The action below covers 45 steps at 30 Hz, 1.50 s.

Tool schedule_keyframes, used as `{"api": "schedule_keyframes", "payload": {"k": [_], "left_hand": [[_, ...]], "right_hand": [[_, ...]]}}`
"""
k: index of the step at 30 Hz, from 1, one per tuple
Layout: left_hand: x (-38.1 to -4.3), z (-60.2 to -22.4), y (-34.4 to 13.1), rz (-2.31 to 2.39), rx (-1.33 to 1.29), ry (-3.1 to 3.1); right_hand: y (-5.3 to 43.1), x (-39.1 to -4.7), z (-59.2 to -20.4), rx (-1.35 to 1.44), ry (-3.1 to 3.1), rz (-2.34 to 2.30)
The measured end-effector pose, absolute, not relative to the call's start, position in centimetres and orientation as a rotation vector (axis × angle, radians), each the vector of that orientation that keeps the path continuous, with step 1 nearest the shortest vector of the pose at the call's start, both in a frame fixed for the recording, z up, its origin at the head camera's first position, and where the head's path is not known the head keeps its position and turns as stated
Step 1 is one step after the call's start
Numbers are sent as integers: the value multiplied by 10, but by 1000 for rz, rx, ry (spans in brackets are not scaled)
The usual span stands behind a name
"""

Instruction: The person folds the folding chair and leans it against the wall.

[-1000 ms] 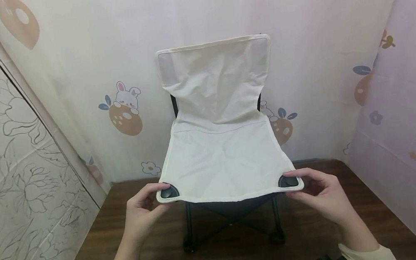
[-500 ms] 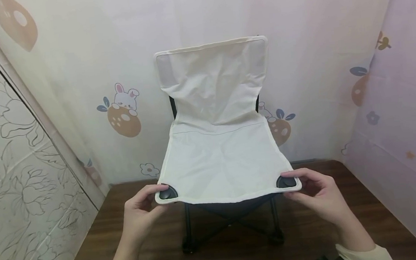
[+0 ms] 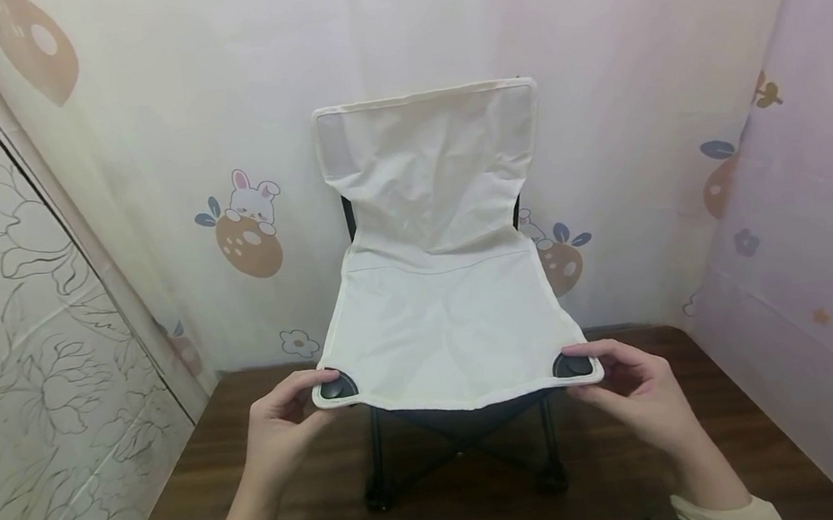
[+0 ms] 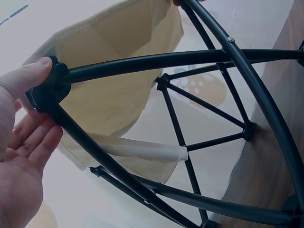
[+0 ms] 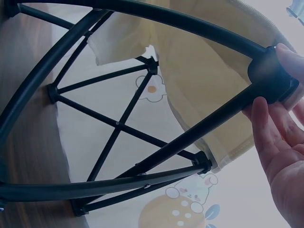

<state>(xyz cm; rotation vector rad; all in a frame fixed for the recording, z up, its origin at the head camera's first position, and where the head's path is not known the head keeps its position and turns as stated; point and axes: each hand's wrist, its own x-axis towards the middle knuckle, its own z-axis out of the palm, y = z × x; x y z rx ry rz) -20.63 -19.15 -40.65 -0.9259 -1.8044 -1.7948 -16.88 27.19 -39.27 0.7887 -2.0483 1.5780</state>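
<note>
A small folding chair (image 3: 444, 316) with a cream fabric seat and back stands unfolded, facing me. My left hand (image 3: 282, 428) grips its front left corner, fingers on the dark corner patch (image 3: 338, 384) and thumb beneath. Opposite, my right hand (image 3: 643, 393) holds the front right corner in the same way. From below, the left wrist view shows the left hand (image 4: 23, 142) around a black plastic joint (image 4: 50, 88) where frame tubes meet. The right hand (image 5: 285, 128) clasps the matching joint (image 5: 270, 76) in the right wrist view. Black crossed tubes (image 5: 118, 123) show under the fabric.
The chair's feet (image 3: 381, 491) stand on a dark brown wooden surface (image 3: 204, 481). Behind hangs a pale curtain (image 3: 150, 152) printed with rabbits and orange fruit shapes. A line-drawn floral sheet (image 3: 24, 331) borders the left side, and another printed cloth (image 3: 803, 281) the right.
Both hands keep hold of the chair's front corners throughout. The head view shifts slightly; nothing else visibly moves.
</note>
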Motion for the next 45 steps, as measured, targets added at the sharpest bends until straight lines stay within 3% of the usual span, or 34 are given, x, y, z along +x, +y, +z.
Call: {"api": "schedule_keyframes", "payload": {"k": [45], "left_hand": [[-211, -399, -184, -1797, -884, -1792]], "right_hand": [[268, -176, -385, 810, -2019, 1595]]}}
